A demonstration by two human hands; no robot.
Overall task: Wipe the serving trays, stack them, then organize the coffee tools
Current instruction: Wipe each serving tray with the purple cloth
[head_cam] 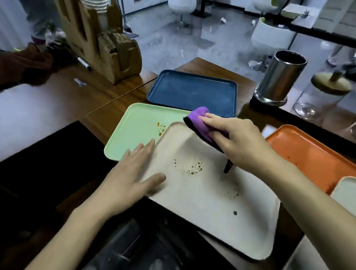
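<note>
Purple cloth [199, 119], black-edged; beige tray [208, 207] brown-speckled; green tray [136, 129]; blue tray [192, 92]; orange tray [320, 159].

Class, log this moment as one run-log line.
step: wiping beige tray | right hand: holds purple cloth at far edge | left hand: flat on tray's left rim | crumbs: on tray

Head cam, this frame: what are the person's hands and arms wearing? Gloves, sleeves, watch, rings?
Nothing visible. The left hand and right hand are bare, with no gloves and no rings that show. The left forearm and right forearm are bare to the frame edge: no sleeves, watch or bands in view.
</note>
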